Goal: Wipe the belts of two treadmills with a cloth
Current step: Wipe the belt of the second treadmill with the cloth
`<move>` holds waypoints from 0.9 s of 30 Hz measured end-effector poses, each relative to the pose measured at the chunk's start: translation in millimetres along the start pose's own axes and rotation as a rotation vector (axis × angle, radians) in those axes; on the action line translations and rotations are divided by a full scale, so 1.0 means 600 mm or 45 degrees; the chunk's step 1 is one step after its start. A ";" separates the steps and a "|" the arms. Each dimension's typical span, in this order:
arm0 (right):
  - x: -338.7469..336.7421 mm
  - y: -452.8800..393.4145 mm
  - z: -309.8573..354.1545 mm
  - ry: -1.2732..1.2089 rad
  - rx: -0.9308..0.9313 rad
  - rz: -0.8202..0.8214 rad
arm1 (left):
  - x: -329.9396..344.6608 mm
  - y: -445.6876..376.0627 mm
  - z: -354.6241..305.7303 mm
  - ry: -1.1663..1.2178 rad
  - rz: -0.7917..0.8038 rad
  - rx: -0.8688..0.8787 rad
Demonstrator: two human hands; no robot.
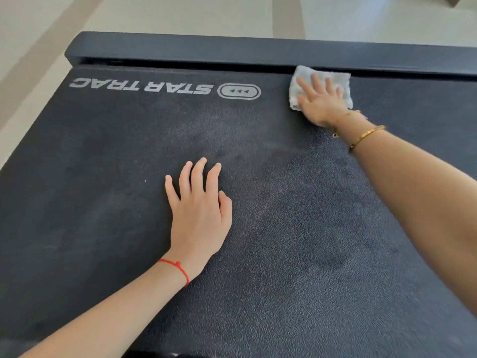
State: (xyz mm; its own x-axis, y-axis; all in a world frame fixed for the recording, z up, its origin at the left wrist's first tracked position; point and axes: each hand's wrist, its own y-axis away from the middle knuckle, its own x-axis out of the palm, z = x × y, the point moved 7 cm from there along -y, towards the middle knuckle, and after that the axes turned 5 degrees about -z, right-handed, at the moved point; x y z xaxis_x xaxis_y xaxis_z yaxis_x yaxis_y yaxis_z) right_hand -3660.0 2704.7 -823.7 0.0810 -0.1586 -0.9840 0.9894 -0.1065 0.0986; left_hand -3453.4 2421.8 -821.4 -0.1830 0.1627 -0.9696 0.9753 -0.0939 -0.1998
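Note:
A black textured treadmill belt (108, 161) fills most of the head view, with a grey STAR TRAC logo (165, 88) printed near its far edge. A pale grey cloth (343, 80) lies on the belt at the far right, against the end rail. My right hand (320, 102) presses flat on the cloth with fingers spread. My left hand (198, 205) rests flat on the bare belt in the middle, fingers straight, holding nothing. A darker patch of belt lies between the two hands.
The treadmill's black end rail (206, 49) runs across the far side, with a dark gap between it and the belt. Beyond it and to the left is pale tiled floor (180, 14).

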 end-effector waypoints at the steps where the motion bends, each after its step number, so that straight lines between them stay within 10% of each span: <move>1: 0.002 0.009 0.010 -0.012 -0.011 -0.003 | 0.000 0.000 -0.001 -0.002 0.000 -0.002; 10: 0.061 0.256 0.182 -0.063 -0.706 -0.050 | -0.002 0.004 -0.002 0.013 -0.026 0.018; 18: 0.011 0.170 -0.023 -0.065 -0.011 -0.098 | 0.001 0.004 0.001 0.076 -0.029 0.014; 27: 0.046 0.437 0.131 -0.084 -0.401 -0.079 | 0.000 0.004 0.000 0.114 -0.060 0.003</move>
State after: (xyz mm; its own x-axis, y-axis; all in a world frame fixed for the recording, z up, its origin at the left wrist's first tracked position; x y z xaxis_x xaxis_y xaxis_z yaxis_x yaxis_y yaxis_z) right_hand -3407.7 2595.3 -813.1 0.0213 -0.2259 -0.9739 0.9817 0.1889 -0.0223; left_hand -3450.8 2421.4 -821.9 -0.2166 0.2543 -0.9426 0.9656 -0.0864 -0.2452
